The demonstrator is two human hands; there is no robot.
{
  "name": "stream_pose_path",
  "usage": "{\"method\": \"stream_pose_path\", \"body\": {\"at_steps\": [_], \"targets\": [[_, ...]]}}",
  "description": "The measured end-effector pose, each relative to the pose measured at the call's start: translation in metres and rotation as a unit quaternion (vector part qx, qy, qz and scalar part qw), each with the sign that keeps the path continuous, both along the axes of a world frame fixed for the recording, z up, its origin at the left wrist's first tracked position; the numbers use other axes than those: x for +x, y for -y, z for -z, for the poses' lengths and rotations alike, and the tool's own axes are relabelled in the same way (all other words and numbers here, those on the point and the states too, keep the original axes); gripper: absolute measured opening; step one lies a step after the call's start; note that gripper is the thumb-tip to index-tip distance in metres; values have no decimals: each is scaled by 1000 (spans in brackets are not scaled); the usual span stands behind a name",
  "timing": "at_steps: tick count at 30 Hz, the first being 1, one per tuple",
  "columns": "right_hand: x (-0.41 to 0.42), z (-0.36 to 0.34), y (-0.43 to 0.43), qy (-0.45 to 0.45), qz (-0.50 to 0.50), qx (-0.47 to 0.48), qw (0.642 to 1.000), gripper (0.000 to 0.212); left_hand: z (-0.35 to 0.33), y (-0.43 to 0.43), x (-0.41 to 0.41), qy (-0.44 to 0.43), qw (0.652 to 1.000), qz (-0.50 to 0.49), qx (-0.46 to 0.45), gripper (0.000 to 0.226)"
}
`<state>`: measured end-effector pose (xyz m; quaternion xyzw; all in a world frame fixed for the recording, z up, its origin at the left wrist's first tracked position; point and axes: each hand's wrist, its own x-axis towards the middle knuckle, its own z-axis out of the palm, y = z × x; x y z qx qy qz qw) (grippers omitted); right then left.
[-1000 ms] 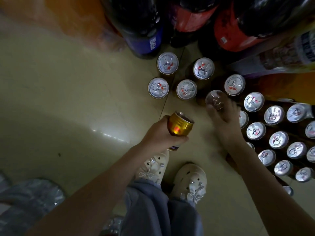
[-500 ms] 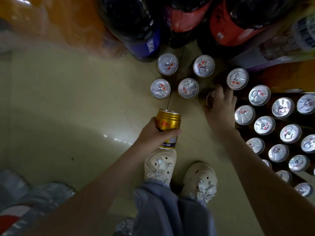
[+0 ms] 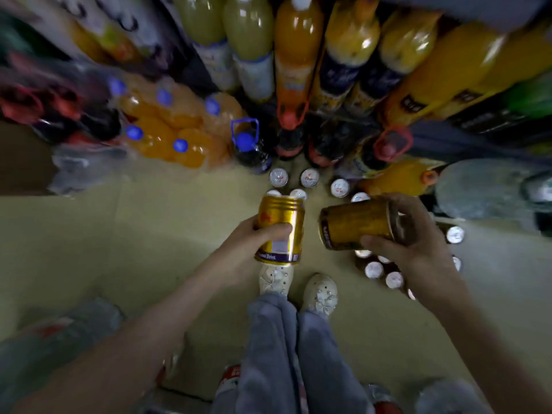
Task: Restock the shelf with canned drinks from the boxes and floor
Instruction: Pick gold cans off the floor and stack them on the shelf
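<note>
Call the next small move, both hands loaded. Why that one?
Probably rotate the right hand to bring its gold can upright before lifting both. That can lies tilted nearly sideways in the grip, while the left hand holds the other gold can upright. Both hands are full, so no more floor cans can be taken.

Right can [image 3: 355, 224] is motion-smeared and we can't read its label. The right hand [image 3: 418, 243] covers its top end. Left can [image 3: 280, 231] hides most of two floor cans [image 3: 298, 193] behind its rim. More sit under the right wrist, so we can't count them. Bottles [image 3: 298, 55] at the floor's far edge are blurred, tops cropped. Wrapped packs [image 3: 59, 339] at the near edge are cropped, contents unclear.
</note>
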<state>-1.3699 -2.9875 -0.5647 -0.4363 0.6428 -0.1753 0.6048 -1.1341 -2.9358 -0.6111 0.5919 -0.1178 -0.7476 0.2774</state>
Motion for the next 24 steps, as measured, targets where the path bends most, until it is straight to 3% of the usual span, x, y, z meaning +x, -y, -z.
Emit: {"method": "stream_pose_path", "body": {"at_steps": [2,6,7,10,12,15,19,24], "targets": [[-1,-68,9,45,-15,-22,999,66,-66,11,0,-33,999,-14,-33,41],[2,-187,29,127,13,-62,990,68,-192,33,-2,-52,993,-20,-100,77],[2,-215,32,162,29,-67,984,73,-222,38,-3,-51,992,-27,-111,77],[6,-294,40,272,81,-88,955,82,-312,52,-12,-20,987,-37,-154,40],[6,-347,44,306,101,-113,940,87,-368,60,-20,1,981,-38,-192,34],[2,-424,53,333,109,-184,919,89,-447,73,-30,40,964,-11,-264,45],[-5,-523,66,327,82,-306,890,76,-544,95,-32,97,925,-13,-367,37],[2,-621,89,303,32,-408,861,49,-649,128,-23,159,866,-12,-474,52]]}}
